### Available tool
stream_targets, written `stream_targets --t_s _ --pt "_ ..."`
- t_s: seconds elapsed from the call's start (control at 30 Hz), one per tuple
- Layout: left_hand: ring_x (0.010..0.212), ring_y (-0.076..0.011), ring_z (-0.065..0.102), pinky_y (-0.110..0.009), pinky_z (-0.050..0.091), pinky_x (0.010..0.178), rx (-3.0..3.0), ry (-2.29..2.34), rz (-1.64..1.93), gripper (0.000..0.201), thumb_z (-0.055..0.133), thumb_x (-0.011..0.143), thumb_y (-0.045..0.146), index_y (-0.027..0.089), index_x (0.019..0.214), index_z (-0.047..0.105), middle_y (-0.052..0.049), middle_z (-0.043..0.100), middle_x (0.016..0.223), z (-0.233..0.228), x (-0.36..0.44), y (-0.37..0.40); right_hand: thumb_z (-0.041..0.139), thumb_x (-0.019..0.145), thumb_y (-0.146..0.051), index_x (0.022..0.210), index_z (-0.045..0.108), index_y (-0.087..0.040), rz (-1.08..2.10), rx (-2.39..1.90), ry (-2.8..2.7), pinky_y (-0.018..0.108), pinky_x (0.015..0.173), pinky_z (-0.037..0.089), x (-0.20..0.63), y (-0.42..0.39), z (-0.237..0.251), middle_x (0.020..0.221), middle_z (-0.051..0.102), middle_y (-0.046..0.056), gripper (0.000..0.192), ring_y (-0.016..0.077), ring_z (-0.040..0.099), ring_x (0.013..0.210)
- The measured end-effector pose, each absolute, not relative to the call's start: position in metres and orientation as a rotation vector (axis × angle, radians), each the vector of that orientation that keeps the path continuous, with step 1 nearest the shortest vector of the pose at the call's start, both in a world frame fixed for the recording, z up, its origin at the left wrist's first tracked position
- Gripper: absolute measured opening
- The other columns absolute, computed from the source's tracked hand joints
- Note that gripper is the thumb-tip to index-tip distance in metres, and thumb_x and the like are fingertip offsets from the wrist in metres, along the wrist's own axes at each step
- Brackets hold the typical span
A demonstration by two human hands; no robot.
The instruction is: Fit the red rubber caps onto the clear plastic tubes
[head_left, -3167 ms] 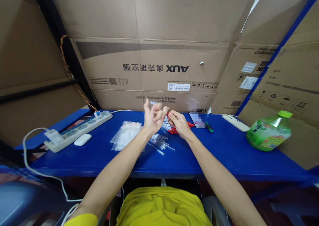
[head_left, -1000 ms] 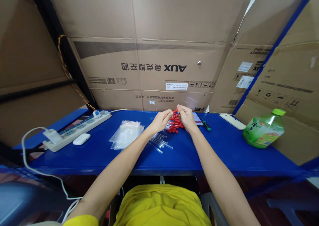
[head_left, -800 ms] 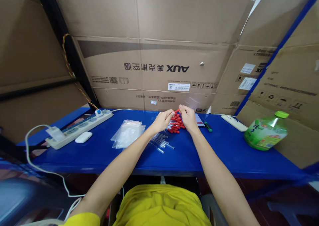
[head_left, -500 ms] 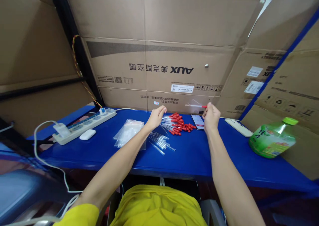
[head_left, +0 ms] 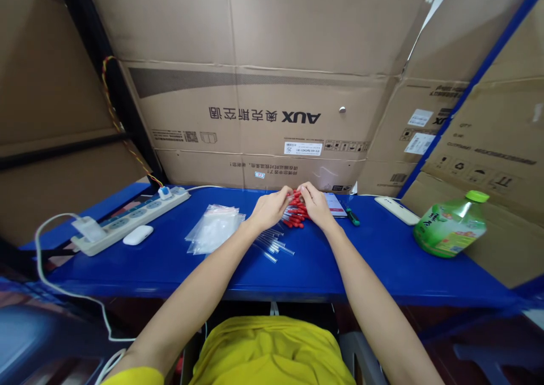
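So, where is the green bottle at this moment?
In the head view, the green bottle lies tilted at the right end of the blue table, beside the cardboard boxes, far from both hands.

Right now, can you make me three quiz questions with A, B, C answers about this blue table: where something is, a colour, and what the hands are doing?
1. Where is the green bottle?
A. right end of the table
B. beside the power strip
C. on the floor

2. What colour are the caps in the pile?
A. yellow
B. red
C. white

3. What are the hands doing?
A. resting in the lap
B. lifting the bottle
C. meeting over the capped pile

Answers:
1 A, it stands far right, the strip far left.
2 B, the pile looks red.
3 C, the left hand and right hand have fingertips together above it.
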State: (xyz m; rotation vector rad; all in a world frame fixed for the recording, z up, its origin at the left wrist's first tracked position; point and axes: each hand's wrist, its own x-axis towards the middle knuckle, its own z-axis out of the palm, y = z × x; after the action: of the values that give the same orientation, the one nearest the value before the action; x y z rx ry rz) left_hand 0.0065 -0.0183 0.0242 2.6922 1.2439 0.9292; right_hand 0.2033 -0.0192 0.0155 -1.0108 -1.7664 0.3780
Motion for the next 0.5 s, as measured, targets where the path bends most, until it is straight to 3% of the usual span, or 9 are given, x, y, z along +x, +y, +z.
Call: stream_targets --t_s 0.1,0.23,0.5 --pt "0.088 -0.025 0.074 -0.03 0.045 0.071 2.691 1.306 0.88 0.033 0.034 0.111 0.046 0.026 0.125 0.056 -0.006 0.077 0.098 0.027 0.005 -0.02 0.039 0.107 -0.043 0.107 0.064 -0.022 0.268 -1.067 -1.838 0.029 0.079 0.045 0.206 -0.019 0.014 0.09 0.071 0.004 0.032 0.0199 0.066 0.081" --pt "0.088 -0.0257 0.074 -0.029 0.044 0.07 2.715 1.384 0.854 0.034 0.032 0.111 0.043 0.026 0.119 0.06 -0.008 0.078 0.1 0.026 0.004 -0.018 0.045 0.104 -0.037 0.11 0.066 -0.023 0.152 -1.118 -1.991 0.03 0.082 0.045 0.205 -0.023 0.014 0.105 0.075 0.006 0.026 0.0214 0.067 0.092" --pt "0.084 -0.0281 0.072 -0.031 0.042 0.069 2.719 1.412 0.747 0.039 0.033 0.11 0.044 0.024 0.109 0.066 -0.01 0.077 0.09 0.021 0.002 -0.013 0.045 0.104 -0.031 0.106 0.062 -0.022 -0.156 -1.312 -2.214 0.029 0.074 0.039 0.196 -0.032 0.016 0.107 0.07 0.009 0.02 0.0218 0.064 0.09"
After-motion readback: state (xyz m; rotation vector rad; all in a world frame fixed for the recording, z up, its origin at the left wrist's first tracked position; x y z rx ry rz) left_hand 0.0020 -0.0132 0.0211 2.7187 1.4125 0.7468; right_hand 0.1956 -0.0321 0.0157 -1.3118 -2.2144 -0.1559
